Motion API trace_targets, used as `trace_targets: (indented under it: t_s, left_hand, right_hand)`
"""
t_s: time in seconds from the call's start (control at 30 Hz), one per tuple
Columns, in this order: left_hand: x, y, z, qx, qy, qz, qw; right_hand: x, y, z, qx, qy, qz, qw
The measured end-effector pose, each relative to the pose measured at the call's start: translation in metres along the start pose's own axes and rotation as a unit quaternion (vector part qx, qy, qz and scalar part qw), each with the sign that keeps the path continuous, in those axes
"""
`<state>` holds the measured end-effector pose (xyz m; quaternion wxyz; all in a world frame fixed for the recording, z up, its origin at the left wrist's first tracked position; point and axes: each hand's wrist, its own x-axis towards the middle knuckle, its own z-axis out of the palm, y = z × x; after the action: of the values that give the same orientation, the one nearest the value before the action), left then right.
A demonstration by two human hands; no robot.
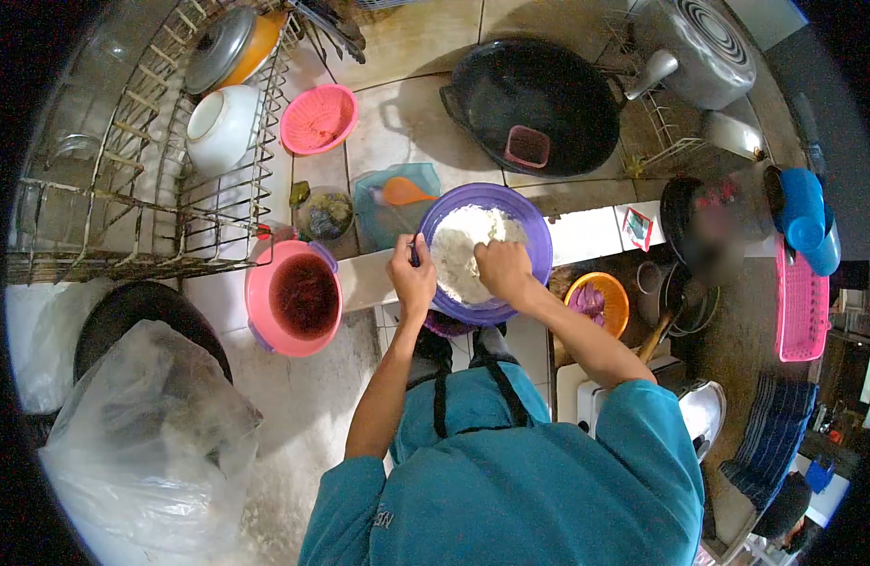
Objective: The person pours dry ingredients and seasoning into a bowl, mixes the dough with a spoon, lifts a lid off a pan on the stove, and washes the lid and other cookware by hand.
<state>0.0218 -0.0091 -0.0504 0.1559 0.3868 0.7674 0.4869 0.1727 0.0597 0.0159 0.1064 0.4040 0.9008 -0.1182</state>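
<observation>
A purple basin [538, 219] holds a white, lumpy flour mixture [463, 241] and stands at the counter's front edge. My left hand [413, 276] grips the basin's left rim, thumb up and fingers wrapped around it. Inside the basin, my right hand [504, 272] is closed with its fingers curled down into the flour mixture; the fingertips are hidden. Behind the basin lies a teal plastic bag [373, 212] with an orange scoop or spoon [403, 191] on it.
Left of the basin stands a pink bowl of dark reddish liquid [305, 294]. A black wok [538, 104] with a small pink container [527, 146] sits behind. A wire dish rack [142, 203], a pink basket [319, 120] and an orange basket [616, 294] of purple pieces surround the area.
</observation>
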Motion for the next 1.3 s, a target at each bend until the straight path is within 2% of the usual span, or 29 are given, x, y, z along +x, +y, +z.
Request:
trace_targets:
  t_s: [0.13, 0.23, 0.37, 0.5, 0.7, 0.8, 0.83, 0.93, 1.03, 1.1, 1.3]
  left_hand:
    - [0.001, -0.004, 0.001, 0.001, 0.007, 0.016, 1.0]
    - [0.001, -0.002, 0.001, 0.001, 0.009, 0.01, 1.0]
    - [0.001, 0.007, 0.003, -0.039, 0.029, -0.014, 0.999]
    - [0.001, 0.013, -0.004, -0.005, 0.015, 0.0, 1.0]
    - [0.0, -0.001, 0.001, -0.012, -0.012, -0.014, 1.0]
    - [0.0, -0.002, 0.001, -0.009, -0.004, 0.001, 1.0]
    - [0.001, -0.001, 0.001, -0.01, 0.003, 0.009, 1.0]
    - [0.001, 0.007, -0.004, 0.02, -0.021, -0.021, 0.999]
    - [0.0, 0.0, 0.002, -0.011, 0.015, 0.003, 1.0]
    - [0.0, -0.003, 0.002, -0.001, 0.013, 0.009, 1.0]
    - [0.001, -0.006, 0.006, -0.045, 0.014, -0.008, 0.999]
  right_hand:
    - [0.006, 0.029, -0.006, -0.054, 0.035, 0.031, 0.997]
    - [-0.025, 0.039, -0.015, -0.086, -0.016, 0.011, 0.996]
    - [-0.053, 0.017, -0.019, -0.081, -0.115, -0.034, 0.989]
    - [-0.031, -0.007, -0.002, 0.004, -0.057, -0.026, 0.998]
    - [0.013, 0.014, -0.008, -0.039, 0.044, 0.011, 0.998]
    - [-0.004, 0.034, -0.021, -0.092, 0.02, 0.006, 0.996]
    - [-0.015, 0.034, -0.028, -0.085, -0.028, 0.039, 0.995]
    - [-0.045, 0.03, -0.024, -0.096, -0.102, -0.004, 0.99]
    - [-0.052, 0.008, -0.009, -0.05, -0.056, -0.046, 0.996]
    - [-0.03, -0.01, -0.007, -0.023, -0.064, -0.042, 0.997]
    - [0.017, 0.011, -0.012, -0.053, 0.009, 0.024, 0.998]
